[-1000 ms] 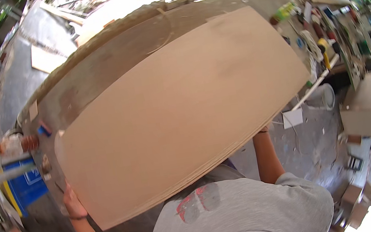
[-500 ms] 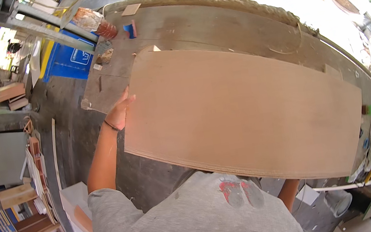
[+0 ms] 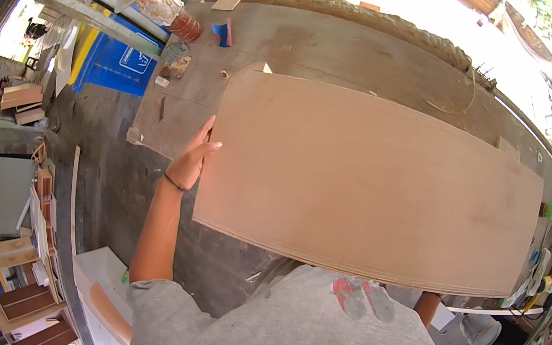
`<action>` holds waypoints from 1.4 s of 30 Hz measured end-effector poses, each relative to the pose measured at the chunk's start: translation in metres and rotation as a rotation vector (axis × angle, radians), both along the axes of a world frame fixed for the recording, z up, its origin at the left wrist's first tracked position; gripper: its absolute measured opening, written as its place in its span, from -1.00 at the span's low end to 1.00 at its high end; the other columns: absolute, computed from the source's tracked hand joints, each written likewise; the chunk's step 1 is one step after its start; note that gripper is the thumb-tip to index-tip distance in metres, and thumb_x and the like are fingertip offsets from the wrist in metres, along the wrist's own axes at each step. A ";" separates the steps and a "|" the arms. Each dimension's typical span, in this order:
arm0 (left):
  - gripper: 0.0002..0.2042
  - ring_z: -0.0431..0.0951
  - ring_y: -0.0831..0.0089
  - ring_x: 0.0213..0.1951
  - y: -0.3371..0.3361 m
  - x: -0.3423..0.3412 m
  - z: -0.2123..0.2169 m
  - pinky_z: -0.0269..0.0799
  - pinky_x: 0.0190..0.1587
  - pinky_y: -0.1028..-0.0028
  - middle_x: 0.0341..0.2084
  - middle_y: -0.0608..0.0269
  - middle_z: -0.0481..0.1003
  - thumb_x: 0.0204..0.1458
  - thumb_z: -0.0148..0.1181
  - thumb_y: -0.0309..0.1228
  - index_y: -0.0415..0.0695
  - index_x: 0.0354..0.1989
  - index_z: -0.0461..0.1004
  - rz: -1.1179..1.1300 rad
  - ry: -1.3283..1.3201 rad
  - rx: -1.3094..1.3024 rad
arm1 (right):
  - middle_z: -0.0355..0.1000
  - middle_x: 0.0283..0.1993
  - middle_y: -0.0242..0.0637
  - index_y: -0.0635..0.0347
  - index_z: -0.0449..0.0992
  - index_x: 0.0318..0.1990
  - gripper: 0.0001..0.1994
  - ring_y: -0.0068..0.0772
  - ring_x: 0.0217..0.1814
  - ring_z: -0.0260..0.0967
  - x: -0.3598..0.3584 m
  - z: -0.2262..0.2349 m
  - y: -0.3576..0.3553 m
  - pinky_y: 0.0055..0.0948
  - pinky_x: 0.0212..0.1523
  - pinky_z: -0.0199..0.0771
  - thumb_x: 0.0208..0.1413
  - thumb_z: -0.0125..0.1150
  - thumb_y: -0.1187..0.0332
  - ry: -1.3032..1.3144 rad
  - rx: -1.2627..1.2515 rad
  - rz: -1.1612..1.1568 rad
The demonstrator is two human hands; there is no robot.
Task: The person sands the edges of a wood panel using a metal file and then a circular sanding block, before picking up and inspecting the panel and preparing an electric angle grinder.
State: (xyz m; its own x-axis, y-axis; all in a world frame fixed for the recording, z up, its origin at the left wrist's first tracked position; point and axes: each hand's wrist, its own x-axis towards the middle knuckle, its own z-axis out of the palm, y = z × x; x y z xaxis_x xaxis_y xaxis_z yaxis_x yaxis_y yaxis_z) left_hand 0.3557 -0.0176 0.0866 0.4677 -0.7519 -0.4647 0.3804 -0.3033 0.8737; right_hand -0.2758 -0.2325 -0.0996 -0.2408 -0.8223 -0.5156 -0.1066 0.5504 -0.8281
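Observation:
A long, flat light-brown plywood panel (image 3: 363, 173) fills the middle of the view, held in front of my body and tilted down to the right. At its left short edge, my left hand (image 3: 196, 158) grips it, with the thumb on the near side and the fingers along the edge. A dark band circles that wrist. My right forearm (image 3: 429, 308) reaches to the panel's lower edge; the hand and its fingers are hidden behind the panel. Beyond the panel lies a broad, dusty wooden worktable (image 3: 311, 29).
On the table's far left are a red-brown bucket (image 3: 183, 27), a small blue-and-red piece (image 3: 223, 34) and a flat wood offcut (image 3: 227, 2). A blue bin (image 3: 121, 60) stands beyond the left end. Tools and scraps (image 3: 550, 259) crowd the right side.
The panel has tilted further, its right end lower in view. The background has shifted slightly with my head. My left hand keeps its grip on the edge.

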 end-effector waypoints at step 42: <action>-0.33 0.06 0.04 0.35 0.070 -0.147 -0.077 0.02 0.31 0.13 0.32 -0.09 0.08 0.17 -0.04 0.09 -0.20 0.28 0.21 0.096 -1.535 0.691 | 0.49 -0.09 -0.48 0.10 0.52 0.05 -0.61 -0.64 -0.13 0.39 -0.126 0.100 -0.062 -0.55 -0.13 0.36 0.27 0.03 0.04 0.059 -0.592 -0.102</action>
